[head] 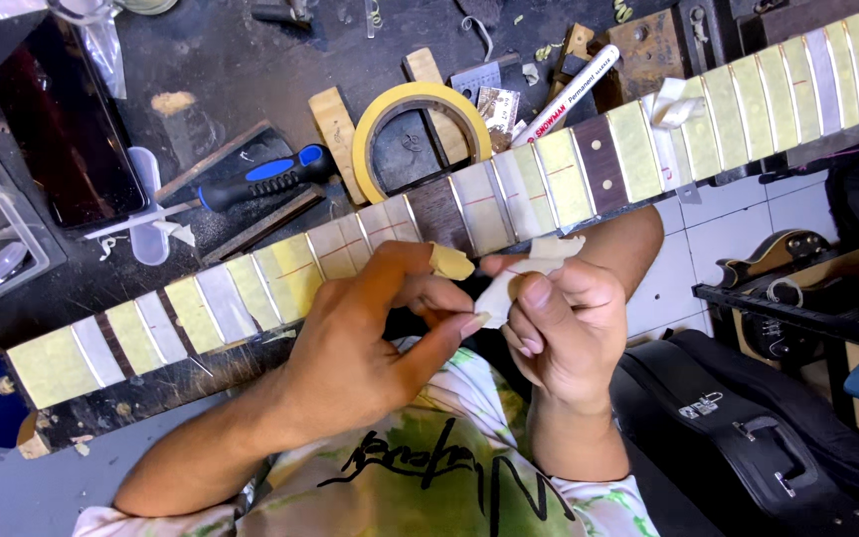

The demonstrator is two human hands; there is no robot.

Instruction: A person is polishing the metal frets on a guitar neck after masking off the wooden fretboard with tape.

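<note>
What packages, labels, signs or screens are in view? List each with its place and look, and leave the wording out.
Phone screen: top left on the bench, dark glossy rectangle, switched off.
Marker pen: above the taped guitar neck, white barrel with a printed label, lying slanted.
Small printed card: right of the yellow tape roll, pale and patterned.
Case badge: on the black guitar case, lower right, small and white.

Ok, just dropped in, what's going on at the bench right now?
A person is working on a guitar neck whose fretboard is masked with strips of tape between the frets. Both hands hover just below it: the left hand and right hand pinch a peeled piece of masking tape between them. A tape roll and screwdriver lie behind.
</note>
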